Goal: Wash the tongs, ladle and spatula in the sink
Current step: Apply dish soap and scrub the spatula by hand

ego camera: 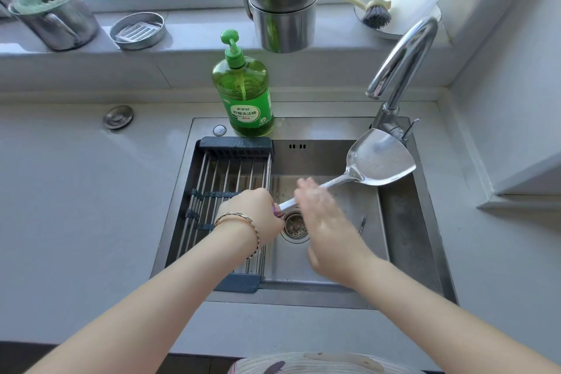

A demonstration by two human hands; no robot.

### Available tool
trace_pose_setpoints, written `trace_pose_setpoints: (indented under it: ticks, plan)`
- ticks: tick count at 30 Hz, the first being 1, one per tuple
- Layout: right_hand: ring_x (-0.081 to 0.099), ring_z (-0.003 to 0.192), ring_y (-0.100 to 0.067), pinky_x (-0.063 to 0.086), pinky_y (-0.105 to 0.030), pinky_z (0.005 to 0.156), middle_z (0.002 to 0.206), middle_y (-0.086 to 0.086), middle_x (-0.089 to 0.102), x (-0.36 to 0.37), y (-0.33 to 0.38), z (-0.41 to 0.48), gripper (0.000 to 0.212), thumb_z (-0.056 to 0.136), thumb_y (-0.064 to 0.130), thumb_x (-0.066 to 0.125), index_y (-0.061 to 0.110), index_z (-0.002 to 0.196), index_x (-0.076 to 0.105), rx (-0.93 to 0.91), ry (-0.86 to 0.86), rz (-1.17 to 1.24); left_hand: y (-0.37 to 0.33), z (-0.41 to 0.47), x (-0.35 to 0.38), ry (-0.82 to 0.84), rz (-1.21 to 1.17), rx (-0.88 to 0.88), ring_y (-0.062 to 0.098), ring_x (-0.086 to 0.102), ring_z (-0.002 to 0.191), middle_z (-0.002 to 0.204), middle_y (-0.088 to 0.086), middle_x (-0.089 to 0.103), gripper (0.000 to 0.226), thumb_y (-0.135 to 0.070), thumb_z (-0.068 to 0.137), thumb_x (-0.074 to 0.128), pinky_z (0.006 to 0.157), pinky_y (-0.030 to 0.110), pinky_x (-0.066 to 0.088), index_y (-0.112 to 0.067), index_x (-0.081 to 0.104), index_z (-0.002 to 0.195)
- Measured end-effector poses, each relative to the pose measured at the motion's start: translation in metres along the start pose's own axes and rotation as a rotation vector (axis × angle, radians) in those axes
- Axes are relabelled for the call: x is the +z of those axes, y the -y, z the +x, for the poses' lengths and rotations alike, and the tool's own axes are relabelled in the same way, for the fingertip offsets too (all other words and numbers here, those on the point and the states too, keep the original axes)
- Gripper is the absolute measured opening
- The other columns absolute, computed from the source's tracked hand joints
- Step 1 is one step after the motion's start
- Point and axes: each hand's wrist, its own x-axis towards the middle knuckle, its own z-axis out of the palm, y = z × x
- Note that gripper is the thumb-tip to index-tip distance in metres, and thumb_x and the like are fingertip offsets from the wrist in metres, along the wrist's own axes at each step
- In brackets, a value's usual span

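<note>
Left hand [252, 215] clenched round the butt end of the spatula [373, 161], fingers curled right over the handle tip, and that end grip looks chosen to leave the rest of the shaft free for rubbing. Right hand [321, 215] lies over the middle of the handle, blurred, fingers fairly straight across it; whether they wrap the shaft underneath I cannot tell, so call it a rubbing contact rather than a firm hold. The spatula runs up and to the right from the left hand, blade raised at the far right of the sink [403, 237], just below the faucet [403, 64] spout, a good spot for a rinse, though no stream of water is visible. The whole tool hangs over the basin, so drips would fall toward the drain [294, 226], which sits right under the hands. To the left, a draining rack [230, 167] spans the left part of the sink, handy for a finished utensil. The green soap bottle [244, 91] stands on the far rim, within easy reach. A thin metal piece shows on the basin floor right of the drain, too small to name; ladle and tongs I cannot pick out
</note>
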Motion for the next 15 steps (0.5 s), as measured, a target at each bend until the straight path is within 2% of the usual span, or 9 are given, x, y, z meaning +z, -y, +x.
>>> trace_pose_setpoints:
  ticks: [1,2,5,6,7,9,11,13,15]
  plan:
    - [0.024,0.133,-0.035,0.011,-0.037,0.115,0.142,-0.025,0.035,-0.001,-0.001,-0.001,0.073,0.061,0.004,0.035,-0.007,0.133,0.03,-0.073,0.014,0.006,0.001,0.0,0.0,-0.002,-0.013,-0.006,0.02,0.057,0.067,0.067,-0.005,0.055,0.017,-0.036,0.083,0.055,0.062,0.024,0.045,-0.021,0.061,0.091]
    - [0.025,0.133,-0.035,0.011,-0.035,0.115,0.142,-0.026,0.035,-0.005,-0.01,0.001,0.073,0.061,0.004,0.037,-0.008,0.133,0.03,-0.066,0.014,-0.038,0.003,0.0,0.0,-0.002,-0.028,-0.013,0.02,0.056,0.064,0.064,-0.005,0.054,0.017,-0.036,0.084,0.054,0.062,0.024,0.045,-0.021,0.061,0.09]
    - [0.041,0.128,-0.042,0.006,-0.034,0.111,0.134,-0.033,0.046,-0.014,-0.042,0.01,0.092,0.044,0.005,0.069,-0.015,0.129,0.04,0.226,0.028,-0.235,0.005,0.002,-0.002,0.002,-0.052,-0.026,0.019,0.053,0.061,0.063,-0.005,0.053,0.019,-0.037,0.087,0.052,0.06,0.024,0.046,-0.021,0.061,0.09]
    - [0.045,0.125,-0.044,0.006,-0.035,0.11,0.132,-0.033,0.047,-0.014,-0.038,0.012,0.093,0.042,0.007,0.071,-0.015,0.128,0.042,0.257,0.044,-0.223,0.005,0.002,-0.003,0.008,-0.051,-0.026,0.019,0.053,0.061,0.063,-0.005,0.053,0.018,-0.037,0.087,0.052,0.061,0.024,0.046,-0.021,0.06,0.09]
    - [0.045,0.126,-0.044,0.008,-0.036,0.11,0.133,-0.033,0.047,-0.012,-0.029,0.011,0.087,0.048,0.008,0.065,-0.014,0.128,0.04,0.211,0.033,-0.179,0.005,0.002,-0.004,0.016,-0.046,-0.024,0.019,0.054,0.062,0.063,-0.005,0.052,0.017,-0.036,0.087,0.053,0.062,0.024,0.046,-0.021,0.06,0.089]
    - [0.035,0.131,-0.039,0.011,-0.036,0.113,0.137,-0.029,0.044,-0.005,-0.01,0.005,0.072,0.06,0.006,0.041,-0.009,0.131,0.034,0.002,0.025,-0.052,0.004,0.001,-0.005,0.032,-0.03,-0.019,0.019,0.055,0.064,0.063,-0.005,0.052,0.015,-0.035,0.086,0.054,0.063,0.025,0.046,-0.021,0.059,0.089]
    - [0.031,0.133,-0.035,0.01,-0.034,0.115,0.139,-0.026,0.042,-0.008,-0.013,0.004,0.071,0.062,0.007,0.034,-0.007,0.132,0.035,-0.059,0.034,-0.045,0.006,0.0,-0.005,0.038,-0.028,-0.018,0.018,0.055,0.064,0.063,-0.005,0.052,0.015,-0.035,0.086,0.055,0.064,0.025,0.047,-0.021,0.057,0.088]
    - [0.04,0.13,-0.039,0.012,-0.034,0.116,0.137,-0.028,0.044,-0.01,-0.033,0.009,0.073,0.059,0.003,0.052,-0.009,0.131,0.043,0.094,0.012,-0.1,0.008,0.0,-0.005,0.035,-0.036,-0.026,0.018,0.054,0.064,0.064,-0.005,0.052,0.016,-0.037,0.086,0.055,0.063,0.025,0.047,-0.021,0.055,0.087]
    - [0.054,0.119,-0.04,0.025,-0.037,0.112,0.128,-0.028,0.054,-0.014,-0.036,0.014,0.074,0.052,0.003,0.069,-0.011,0.123,0.053,0.19,0.036,-0.157,0.01,0.001,-0.005,0.031,-0.017,-0.023,0.018,0.054,0.064,0.064,-0.006,0.052,0.017,-0.038,0.086,0.054,0.063,0.025,0.048,-0.021,0.057,0.09]
